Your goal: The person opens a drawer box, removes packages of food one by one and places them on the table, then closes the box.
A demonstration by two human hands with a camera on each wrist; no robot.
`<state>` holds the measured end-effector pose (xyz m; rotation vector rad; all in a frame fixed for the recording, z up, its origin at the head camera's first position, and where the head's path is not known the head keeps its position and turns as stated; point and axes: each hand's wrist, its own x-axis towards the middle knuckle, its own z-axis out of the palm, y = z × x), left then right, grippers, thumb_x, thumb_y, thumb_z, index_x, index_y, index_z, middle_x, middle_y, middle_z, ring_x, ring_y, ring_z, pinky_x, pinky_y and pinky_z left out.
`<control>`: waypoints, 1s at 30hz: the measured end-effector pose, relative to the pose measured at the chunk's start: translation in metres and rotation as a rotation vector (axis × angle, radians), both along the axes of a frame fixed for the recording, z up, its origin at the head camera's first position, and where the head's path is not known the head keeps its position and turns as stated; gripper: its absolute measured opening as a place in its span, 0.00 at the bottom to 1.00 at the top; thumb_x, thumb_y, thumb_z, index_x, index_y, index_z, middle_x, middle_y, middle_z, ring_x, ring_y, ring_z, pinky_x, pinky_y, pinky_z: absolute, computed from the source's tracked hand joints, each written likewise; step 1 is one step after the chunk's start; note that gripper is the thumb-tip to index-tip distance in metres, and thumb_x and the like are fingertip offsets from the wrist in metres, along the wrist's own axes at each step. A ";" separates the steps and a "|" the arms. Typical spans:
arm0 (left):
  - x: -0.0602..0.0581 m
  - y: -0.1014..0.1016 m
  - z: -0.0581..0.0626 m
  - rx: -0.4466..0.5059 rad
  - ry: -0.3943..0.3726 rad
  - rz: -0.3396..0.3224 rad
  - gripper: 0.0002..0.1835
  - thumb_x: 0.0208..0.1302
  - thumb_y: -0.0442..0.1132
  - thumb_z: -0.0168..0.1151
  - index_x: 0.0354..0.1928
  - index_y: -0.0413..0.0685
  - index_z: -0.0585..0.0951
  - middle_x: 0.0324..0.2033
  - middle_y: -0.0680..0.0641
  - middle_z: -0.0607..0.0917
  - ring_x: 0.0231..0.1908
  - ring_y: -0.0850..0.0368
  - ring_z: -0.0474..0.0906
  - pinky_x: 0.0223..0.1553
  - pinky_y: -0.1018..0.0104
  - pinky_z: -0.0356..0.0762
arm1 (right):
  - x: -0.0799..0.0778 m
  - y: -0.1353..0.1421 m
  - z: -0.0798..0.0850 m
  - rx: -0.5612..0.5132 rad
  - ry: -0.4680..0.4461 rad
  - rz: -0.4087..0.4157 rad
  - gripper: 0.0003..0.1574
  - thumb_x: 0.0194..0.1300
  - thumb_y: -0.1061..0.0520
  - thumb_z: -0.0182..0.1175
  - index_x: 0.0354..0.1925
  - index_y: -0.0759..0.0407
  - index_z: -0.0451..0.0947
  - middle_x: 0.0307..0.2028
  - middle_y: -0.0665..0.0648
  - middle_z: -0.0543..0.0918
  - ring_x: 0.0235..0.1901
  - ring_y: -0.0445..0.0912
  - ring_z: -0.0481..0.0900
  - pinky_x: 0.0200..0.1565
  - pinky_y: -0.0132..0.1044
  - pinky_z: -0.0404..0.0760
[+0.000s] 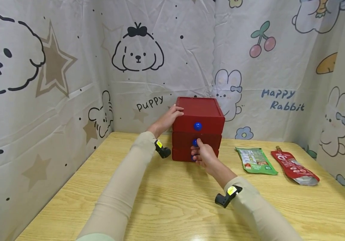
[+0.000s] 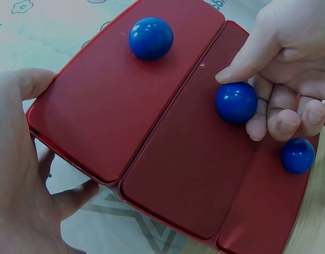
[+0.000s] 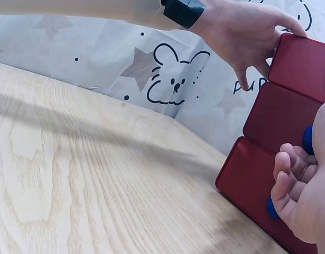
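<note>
- Head view: red box [image 1: 199, 107] on my table [image 1: 166, 201], up near the back cloth [image 1: 184, 50], three drawers facing me, so I'd say the knobs are set for easy reach.
- My right hand [image 1: 205, 155]: narrow pinch, thumb and forefinger on the middle knob [image 2: 236, 103]. Thumb on its upper side, forefinger on the under side. A round knob gives little else to grip, I'd judge.
- My other right fingers: loosely curled below the pinch, near the bottom knob [image 2: 298, 155]. Can't tell if they touch it; likely just tucked out of the way.
- My left hand [image 1: 169, 118]: spread wide at the box's upper left edge, one digit up over the top, others down the side. Looks like bracing, so the box won't slide or twist when the right pulls.
- Middle drawer [image 2: 186, 148]: front about level with its neighbours; any small gap I can't tell.
- Top knob [image 1: 198, 126]: untouched, above my pinch.
- Green pouch [image 1: 256, 161] and red pouch [image 1: 294, 166]: lying flat right of the box, near each other but apart. Off to the side, they leave the drawer fronts unblocked, probably why they suit that spot.
</note>
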<state>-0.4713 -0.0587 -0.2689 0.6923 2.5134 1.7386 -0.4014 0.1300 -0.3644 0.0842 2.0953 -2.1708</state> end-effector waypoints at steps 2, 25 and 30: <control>-0.001 0.000 0.000 0.003 0.003 -0.003 0.25 0.81 0.46 0.46 0.73 0.44 0.69 0.82 0.45 0.42 0.80 0.50 0.40 0.76 0.54 0.44 | 0.000 0.001 -0.001 0.003 0.004 0.002 0.38 0.84 0.35 0.37 0.52 0.66 0.76 0.28 0.50 0.75 0.23 0.40 0.73 0.28 0.32 0.72; 0.000 0.000 -0.004 0.005 0.016 0.037 0.24 0.81 0.47 0.48 0.72 0.46 0.71 0.82 0.45 0.41 0.80 0.49 0.39 0.76 0.54 0.44 | 0.015 0.009 -0.026 -0.028 -0.132 -0.063 0.43 0.78 0.27 0.43 0.56 0.66 0.69 0.24 0.52 0.74 0.19 0.40 0.69 0.24 0.31 0.72; 0.001 0.001 -0.002 0.030 0.021 0.020 0.24 0.81 0.45 0.48 0.71 0.43 0.71 0.82 0.44 0.41 0.79 0.49 0.40 0.76 0.55 0.45 | 0.015 0.011 -0.030 -0.032 -0.157 -0.077 0.40 0.80 0.30 0.43 0.57 0.66 0.67 0.25 0.53 0.74 0.19 0.40 0.70 0.24 0.31 0.73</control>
